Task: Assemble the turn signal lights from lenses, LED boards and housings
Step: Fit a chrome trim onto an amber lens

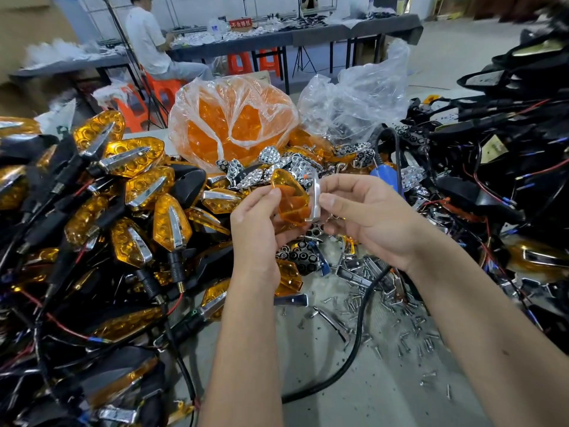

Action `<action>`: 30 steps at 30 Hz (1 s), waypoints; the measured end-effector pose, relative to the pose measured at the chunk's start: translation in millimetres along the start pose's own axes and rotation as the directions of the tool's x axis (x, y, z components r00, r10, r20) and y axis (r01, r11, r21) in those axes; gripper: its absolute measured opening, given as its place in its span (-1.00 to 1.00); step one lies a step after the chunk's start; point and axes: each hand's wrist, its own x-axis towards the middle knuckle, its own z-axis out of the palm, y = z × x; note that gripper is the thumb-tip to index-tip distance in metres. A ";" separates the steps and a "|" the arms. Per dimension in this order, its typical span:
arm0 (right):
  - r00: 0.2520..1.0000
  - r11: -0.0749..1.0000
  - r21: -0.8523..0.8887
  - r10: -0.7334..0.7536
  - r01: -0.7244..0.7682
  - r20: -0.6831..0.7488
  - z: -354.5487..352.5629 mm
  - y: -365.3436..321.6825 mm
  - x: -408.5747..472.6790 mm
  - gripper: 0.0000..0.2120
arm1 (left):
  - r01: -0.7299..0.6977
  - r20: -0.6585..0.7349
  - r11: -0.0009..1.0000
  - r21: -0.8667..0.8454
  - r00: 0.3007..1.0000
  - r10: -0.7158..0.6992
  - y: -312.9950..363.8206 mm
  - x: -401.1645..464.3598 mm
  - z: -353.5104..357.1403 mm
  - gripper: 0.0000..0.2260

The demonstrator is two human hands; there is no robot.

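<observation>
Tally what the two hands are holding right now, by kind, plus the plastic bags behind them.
Amber lens, held by left hand: 1
Chrome trim strip, pinched by right hand: 1
Bag of orange lenses: 1
Clear bag: 1
Total: 4

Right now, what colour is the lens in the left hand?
Translucent amber-orange lens, held by the left hand; head view.
</observation>
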 end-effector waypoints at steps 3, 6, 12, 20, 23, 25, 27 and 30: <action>0.996 0.988 -0.149 0.023 -0.035 -0.083 2.6 4.0 1.5 -0.88 | 0.000 -0.032 0.999 0.036 0.999 0.001 -0.3 0.8 0.8 -0.82; 0.996 0.950 -0.309 0.009 -0.035 -0.085 3.6 5.8 2.7 -0.88 | 0.009 -0.078 0.998 0.056 0.997 -0.004 0.2 1.2 1.3 -0.87; 0.996 0.963 -0.268 0.015 -0.038 -0.085 4.1 7.5 2.6 -0.86 | -0.046 -0.065 0.989 0.141 0.996 0.056 0.7 -0.8 3.1 -0.78; 0.989 0.971 -0.235 0.019 -0.054 -0.147 7.3 5.9 3.8 -0.82 | -0.254 0.042 0.901 0.352 0.966 0.256 -1.4 -3.5 4.0 -0.81; 0.986 0.978 -0.197 0.032 -0.065 -0.163 5.5 6.4 2.8 -0.77 | -0.269 0.036 0.895 0.355 0.961 0.275 -2.6 -2.4 2.9 -0.82; 0.987 0.979 -0.191 0.047 -0.077 -0.153 4.9 7.4 1.8 -0.81 | -0.276 0.040 0.891 0.359 0.959 0.281 -3.3 -1.4 2.3 -0.82; 0.987 0.978 -0.189 0.056 -0.084 -0.150 4.6 8.2 1.5 -0.85 | -0.273 0.038 0.895 0.352 0.960 0.278 -3.4 -0.8 1.9 -0.81; 0.984 0.986 -0.146 0.061 -0.086 -0.167 5.1 7.6 2.1 -0.86 | -0.267 0.044 0.904 0.335 0.962 0.268 -2.9 -1.2 1.7 -0.81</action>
